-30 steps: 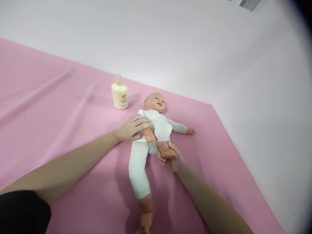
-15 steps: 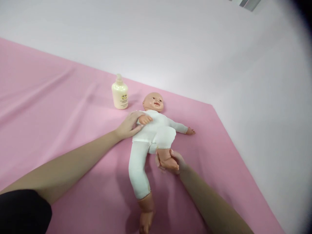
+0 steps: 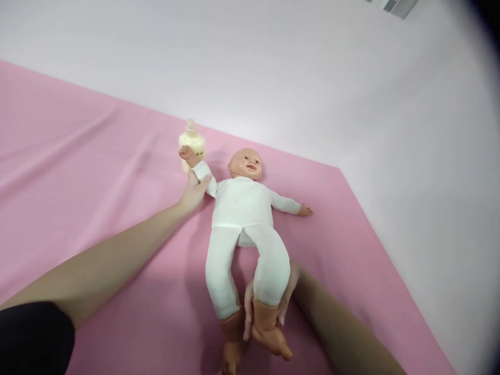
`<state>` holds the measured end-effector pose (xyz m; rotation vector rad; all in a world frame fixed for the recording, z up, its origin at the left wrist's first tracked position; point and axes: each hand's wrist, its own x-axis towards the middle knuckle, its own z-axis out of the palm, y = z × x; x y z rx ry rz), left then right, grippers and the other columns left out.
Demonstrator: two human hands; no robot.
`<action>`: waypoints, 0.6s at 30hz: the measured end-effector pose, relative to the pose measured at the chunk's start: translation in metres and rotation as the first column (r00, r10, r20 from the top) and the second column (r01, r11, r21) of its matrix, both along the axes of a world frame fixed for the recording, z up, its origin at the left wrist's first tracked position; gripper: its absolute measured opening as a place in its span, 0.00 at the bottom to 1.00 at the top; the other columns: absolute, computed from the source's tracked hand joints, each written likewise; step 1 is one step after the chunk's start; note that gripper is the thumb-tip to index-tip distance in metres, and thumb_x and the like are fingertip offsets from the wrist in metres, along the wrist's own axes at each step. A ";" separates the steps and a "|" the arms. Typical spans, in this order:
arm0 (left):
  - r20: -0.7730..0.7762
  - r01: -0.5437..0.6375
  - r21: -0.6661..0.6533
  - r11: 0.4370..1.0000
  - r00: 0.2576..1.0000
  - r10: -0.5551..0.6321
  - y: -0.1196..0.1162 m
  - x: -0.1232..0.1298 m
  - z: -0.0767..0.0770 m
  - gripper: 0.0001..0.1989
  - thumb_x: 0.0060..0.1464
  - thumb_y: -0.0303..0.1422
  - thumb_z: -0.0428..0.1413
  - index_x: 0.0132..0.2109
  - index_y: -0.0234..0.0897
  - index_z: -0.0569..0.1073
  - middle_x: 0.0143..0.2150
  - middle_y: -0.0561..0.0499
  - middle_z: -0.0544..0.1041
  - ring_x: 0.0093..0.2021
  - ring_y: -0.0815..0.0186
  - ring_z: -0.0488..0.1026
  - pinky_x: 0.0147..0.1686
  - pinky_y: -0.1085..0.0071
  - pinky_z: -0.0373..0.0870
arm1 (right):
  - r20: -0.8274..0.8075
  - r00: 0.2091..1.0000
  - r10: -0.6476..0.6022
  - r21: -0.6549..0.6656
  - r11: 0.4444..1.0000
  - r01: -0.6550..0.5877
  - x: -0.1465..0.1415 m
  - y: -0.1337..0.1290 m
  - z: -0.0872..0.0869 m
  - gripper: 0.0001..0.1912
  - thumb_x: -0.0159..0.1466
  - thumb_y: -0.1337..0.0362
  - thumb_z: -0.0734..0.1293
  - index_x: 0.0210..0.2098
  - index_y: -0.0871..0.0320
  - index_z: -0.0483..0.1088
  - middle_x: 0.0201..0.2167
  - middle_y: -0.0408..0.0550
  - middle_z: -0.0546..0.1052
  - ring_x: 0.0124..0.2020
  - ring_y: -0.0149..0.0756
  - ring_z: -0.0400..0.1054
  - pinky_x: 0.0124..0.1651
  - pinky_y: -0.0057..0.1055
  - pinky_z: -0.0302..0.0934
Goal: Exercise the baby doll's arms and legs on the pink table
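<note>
A baby doll [image 3: 244, 203] with a white cloth body lies face up on a pink sheet [image 3: 128, 198]. Its head points away from me and its feet toward me. My left hand [image 3: 195, 191] is closed around the doll's arm on the left, which is raised outward. From beneath, my right hand [image 3: 287, 291] holds the lower leg on the right, just above the foot; that leg hides part of the hand. The doll's other arm stretches out to the right, and its other leg rests on the sheet.
A cream pump bottle [image 3: 191, 140] stands on the sheet at the upper left, partly covered by the doll's raised hand. Beyond the sheet's far and right edges is a white surface [image 3: 273, 67].
My left hand has swung the doll's arm from its chest outward to the left. The leg in my right hand has gone from bent to stretched toward me.
</note>
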<state>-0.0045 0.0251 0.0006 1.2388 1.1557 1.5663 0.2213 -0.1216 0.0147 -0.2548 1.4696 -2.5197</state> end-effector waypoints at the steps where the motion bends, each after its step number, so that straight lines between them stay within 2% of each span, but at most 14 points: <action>1: -0.010 0.004 -0.003 1.000 1.000 -0.004 0.000 0.000 -0.001 0.15 0.54 0.40 0.56 0.45 0.41 0.61 0.45 0.49 0.69 0.48 0.63 0.69 0.50 0.64 0.69 | -0.034 0.996 0.079 -0.040 0.996 -0.081 0.000 -0.001 -0.003 0.24 0.49 0.71 0.74 0.45 0.60 0.68 0.44 0.56 0.76 0.51 0.41 0.71 0.50 0.32 0.66; 2: -0.025 0.008 0.017 1.000 1.000 -0.007 0.001 0.001 -0.001 0.15 0.54 0.39 0.56 0.45 0.41 0.61 0.43 0.49 0.69 0.47 0.64 0.70 0.48 0.65 0.69 | -0.060 0.994 0.094 -0.086 0.991 -0.099 0.001 -0.001 -0.005 0.25 0.49 0.73 0.74 0.46 0.60 0.67 0.45 0.57 0.76 0.51 0.41 0.70 0.51 0.33 0.65; 5: -0.100 0.040 0.168 0.985 0.995 -0.023 0.000 0.003 -0.001 0.14 0.56 0.39 0.54 0.47 0.40 0.61 0.42 0.49 0.70 0.46 0.64 0.69 0.49 0.64 0.68 | -0.086 0.996 -0.030 -0.219 0.976 0.010 0.008 -0.003 -0.015 0.27 0.48 0.71 0.75 0.46 0.61 0.66 0.44 0.59 0.76 0.49 0.42 0.71 0.49 0.34 0.66; 7: -0.214 0.105 0.271 0.957 0.976 -0.047 -0.003 0.004 0.001 0.15 0.58 0.38 0.51 0.50 0.39 0.61 0.44 0.47 0.70 0.48 0.63 0.69 0.52 0.62 0.66 | -0.096 0.983 -0.155 -0.299 0.947 0.120 0.016 -0.003 -0.020 0.27 0.47 0.66 0.75 0.45 0.62 0.66 0.41 0.59 0.77 0.44 0.42 0.74 0.42 0.32 0.68; 9: -0.381 0.220 0.360 0.907 0.922 -0.073 -0.008 0.004 0.004 0.15 0.59 0.36 0.49 0.52 0.36 0.62 0.47 0.44 0.70 0.51 0.61 0.68 0.55 0.59 0.64 | -0.104 0.950 -0.295 -0.370 0.898 0.238 0.023 -0.002 -0.023 0.27 0.47 0.60 0.75 0.43 0.62 0.66 0.37 0.56 0.77 0.35 0.39 0.74 0.32 0.29 0.68; 12: -0.650 0.462 0.445 0.767 0.756 -0.078 -0.014 0.004 0.008 0.16 0.60 0.32 0.47 0.54 0.34 0.64 0.52 0.39 0.68 0.56 0.57 0.64 0.57 0.55 0.61 | -0.101 0.830 -0.548 -0.476 0.760 0.443 0.027 -0.001 -0.020 0.24 0.51 0.51 0.69 0.40 0.60 0.65 0.30 0.50 0.76 0.23 0.32 0.68 0.23 0.27 0.64; 14: -0.764 0.583 0.471 0.662 0.645 -0.024 -0.017 0.004 0.010 0.17 0.60 0.28 0.45 0.55 0.35 0.65 0.55 0.38 0.66 0.59 0.57 0.61 0.58 0.53 0.60 | -0.039 0.714 -0.699 -0.514 0.627 0.586 0.026 -0.001 -0.013 0.23 0.53 0.50 0.65 0.40 0.61 0.66 0.27 0.47 0.74 0.20 0.28 0.62 0.19 0.24 0.60; 15: -0.796 0.617 0.476 0.627 0.605 0.010 -0.018 0.004 0.011 0.18 0.59 0.26 0.45 0.55 0.37 0.66 0.56 0.39 0.66 0.60 0.57 0.60 0.58 0.53 0.60 | 0.015 0.651 -0.759 -0.519 0.550 0.654 0.025 -0.001 -0.009 0.22 0.55 0.50 0.63 0.40 0.62 0.66 0.27 0.46 0.73 0.20 0.26 0.59 0.19 0.22 0.57; 18: -0.834 0.650 0.478 0.591 0.547 0.072 -0.019 0.006 0.012 0.18 0.59 0.24 0.46 0.53 0.42 0.70 0.57 0.41 0.67 0.61 0.58 0.59 0.58 0.52 0.59 | 0.211 0.499 -0.841 -0.462 0.364 0.808 0.021 -0.002 0.001 0.21 0.56 0.53 0.61 0.39 0.64 0.67 0.25 0.45 0.70 0.19 0.24 0.53 0.18 0.20 0.52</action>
